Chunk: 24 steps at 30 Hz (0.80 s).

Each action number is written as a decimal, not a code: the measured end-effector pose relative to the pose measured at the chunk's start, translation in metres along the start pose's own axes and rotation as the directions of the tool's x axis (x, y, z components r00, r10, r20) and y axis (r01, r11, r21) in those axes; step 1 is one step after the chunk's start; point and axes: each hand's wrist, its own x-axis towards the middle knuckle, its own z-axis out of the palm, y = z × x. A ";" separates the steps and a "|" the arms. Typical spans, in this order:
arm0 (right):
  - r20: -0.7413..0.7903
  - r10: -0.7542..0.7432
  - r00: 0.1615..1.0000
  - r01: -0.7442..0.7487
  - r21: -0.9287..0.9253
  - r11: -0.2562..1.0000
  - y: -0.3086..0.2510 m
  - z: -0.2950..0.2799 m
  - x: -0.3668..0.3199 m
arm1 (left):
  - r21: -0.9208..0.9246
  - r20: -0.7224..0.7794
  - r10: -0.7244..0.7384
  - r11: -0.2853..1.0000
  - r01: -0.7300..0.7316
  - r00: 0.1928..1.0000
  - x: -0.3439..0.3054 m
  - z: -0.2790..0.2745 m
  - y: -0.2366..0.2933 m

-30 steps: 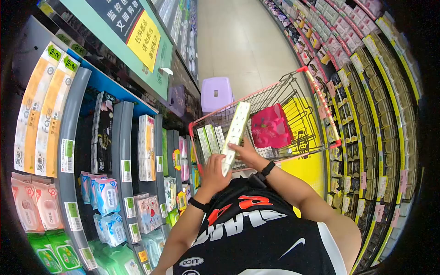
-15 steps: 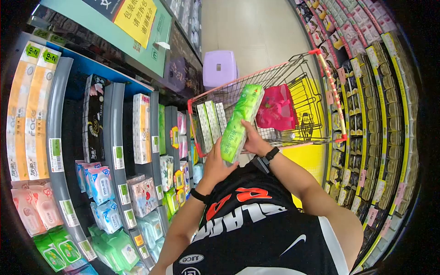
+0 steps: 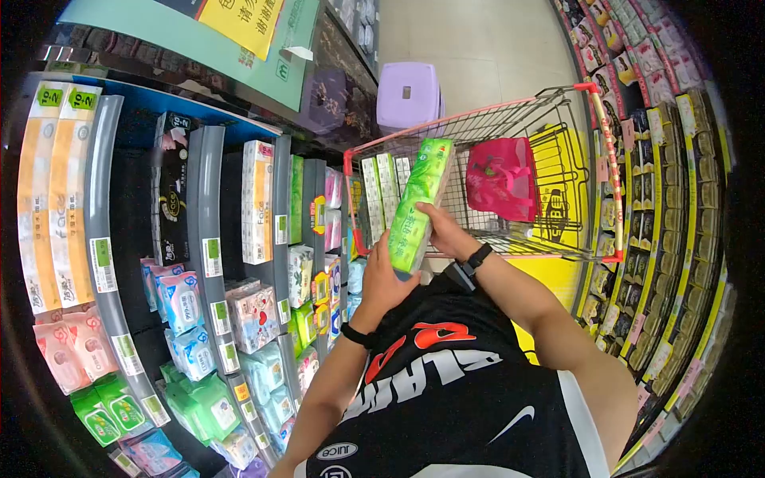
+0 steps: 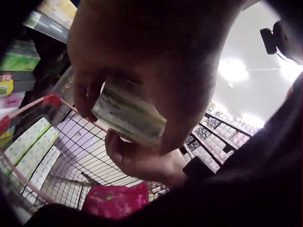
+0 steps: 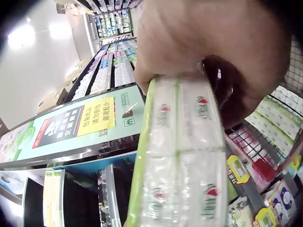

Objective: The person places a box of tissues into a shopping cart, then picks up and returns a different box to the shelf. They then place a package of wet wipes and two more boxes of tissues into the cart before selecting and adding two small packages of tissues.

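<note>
A long green plastic-wrapped pack of pocket tissues (image 3: 422, 195) slants across the front of the body in the head view. Around its lower end curl the fingers of my left hand (image 3: 386, 275). My right hand (image 3: 448, 233) grips the pack's right side near the middle, thumb on the green face. Close up in the right wrist view, white packets with a red-and-green logo show on the pack's side (image 5: 184, 146). The left wrist view has the pack's end (image 4: 130, 113) between both hands.
Beyond the hands stands a wire shopping cart (image 3: 612, 175). Several similar long packs (image 3: 386, 179) and a pink bag (image 3: 500, 179) lie in it. A lilac stool (image 3: 408, 92) is behind the cart. Shelves of tissues and wipes (image 3: 259, 203) line the left, and packed shelves the right.
The pack has been turned from its narrow pale side to its broad green face, which stays up now. Both hands still hold it. The cart and shelves have shifted in the head view.
</note>
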 end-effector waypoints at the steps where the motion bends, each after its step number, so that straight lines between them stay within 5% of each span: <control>1: -0.006 -0.011 1.000 0.011 -0.016 1.000 -0.002 0.000 0.002 | -0.009 -0.019 0.012 1.000 -0.012 1.000 0.001 0.001 -0.001; 2: -0.012 -0.021 1.000 0.021 -0.033 0.999 -0.003 0.000 0.004 | -0.049 0.001 -0.008 0.999 0.008 1.000 0.004 -0.002 -0.004; 5: -0.052 -0.441 0.896 0.354 -0.518 0.779 -0.004 -0.005 0.011 | -0.127 0.071 -0.091 0.987 0.100 0.993 0.012 -0.016 -0.010; 8: -0.028 -0.537 0.843 0.357 -0.718 0.597 0.007 -0.031 0.036 | -0.032 0.144 -0.172 0.983 0.179 0.974 0.016 -0.035 -0.002; 11: -0.087 -0.576 0.813 0.064 -0.969 0.237 0.004 -0.034 0.031 | -0.063 0.097 -0.139 0.987 0.145 0.985 0.015 -0.028 -0.005; 12: -0.064 -0.525 0.849 0.068 -0.971 0.228 -0.003 -0.033 0.026 | -0.069 0.085 -0.156 0.984 0.162 0.984 0.015 -0.027 -0.007; 15: 0.147 -0.734 0.663 0.214 -0.977 -0.003 0.004 -0.061 0.033 | -0.149 0.033 -0.191 0.970 0.194 0.981 0.017 -0.022 -0.018; 18: 0.357 -0.600 0.716 0.233 -0.932 -0.276 -0.009 -0.088 0.038 | -0.280 -0.056 -0.222 0.939 0.198 0.973 0.018 -0.028 -0.036; 21: 0.533 -0.276 0.800 0.498 -0.846 -0.190 -0.031 -0.081 0.025 | -0.179 -0.079 -0.209 0.965 0.193 0.975 0.020 -0.047 -0.021; 24: 0.671 0.034 0.741 0.670 -0.735 -0.099 -0.028 -0.079 0.036 | -0.130 -0.063 -0.235 0.966 0.225 0.970 0.020 -0.048 -0.013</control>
